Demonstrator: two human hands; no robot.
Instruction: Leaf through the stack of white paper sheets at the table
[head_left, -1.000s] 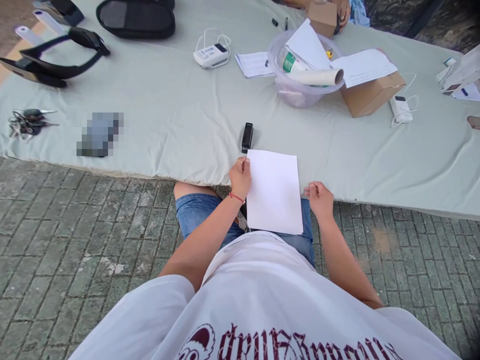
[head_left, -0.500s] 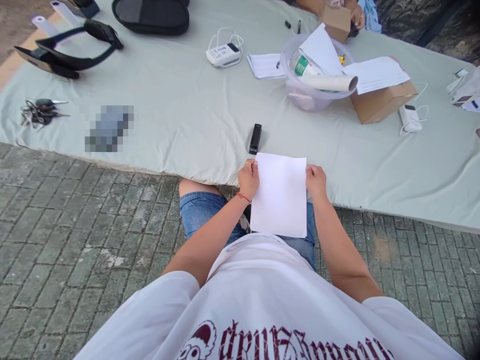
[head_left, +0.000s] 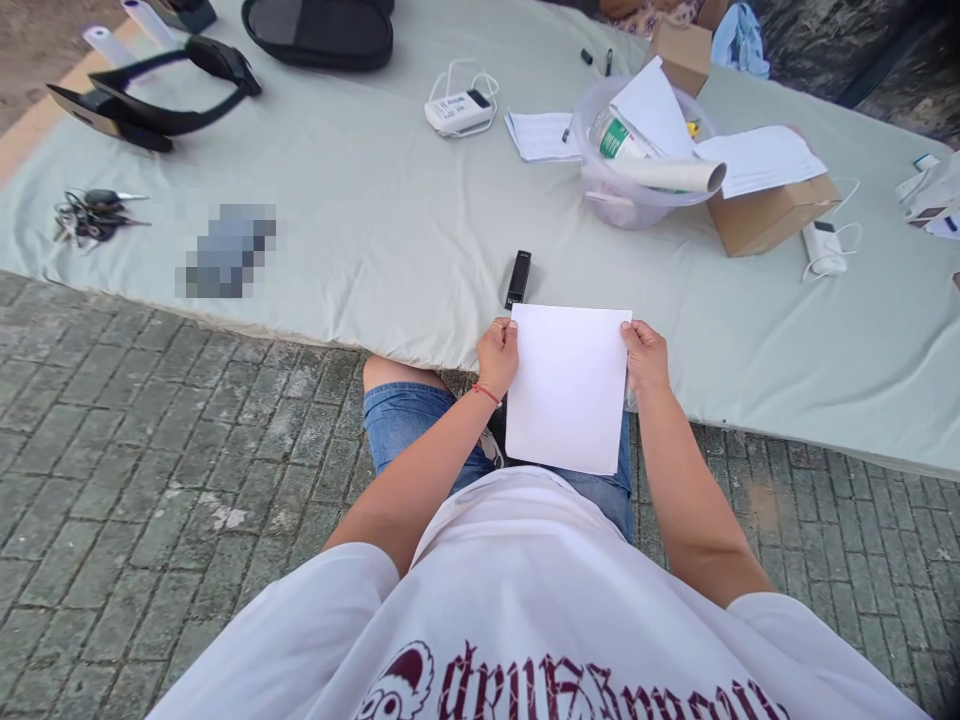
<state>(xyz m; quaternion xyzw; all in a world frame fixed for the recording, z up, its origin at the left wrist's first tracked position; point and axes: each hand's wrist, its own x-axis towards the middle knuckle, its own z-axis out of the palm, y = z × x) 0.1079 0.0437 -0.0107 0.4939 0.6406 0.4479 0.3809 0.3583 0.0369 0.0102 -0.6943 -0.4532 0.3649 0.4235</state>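
Note:
A blank white sheet of paper (head_left: pixel 568 390) is held flat over my lap, at the near edge of the table. My left hand (head_left: pixel 497 356) pinches its left edge close to the upper corner. On the opposite side, my right hand (head_left: pixel 646 354) grips the upper right corner between thumb and fingers. Just beyond the paper's top edge lies a small black stapler-like object (head_left: pixel 518 277), its lower end close to the sheet. Whether there is more than one sheet I cannot tell.
On the cloth-covered table (head_left: pixel 375 220) stand a plastic basin (head_left: pixel 626 208) with papers and a roll, a cardboard box (head_left: pixel 776 212), a white corded device (head_left: pixel 458 112), keys (head_left: pixel 94 216), a black headset (head_left: pixel 161 115) and a black case (head_left: pixel 319 35). Another person sits at the far side.
My right hand has shifted slightly right and up, and the paper looks wider and flatter. The view has moved a little. At the far side, the other person's hand has left the small box.

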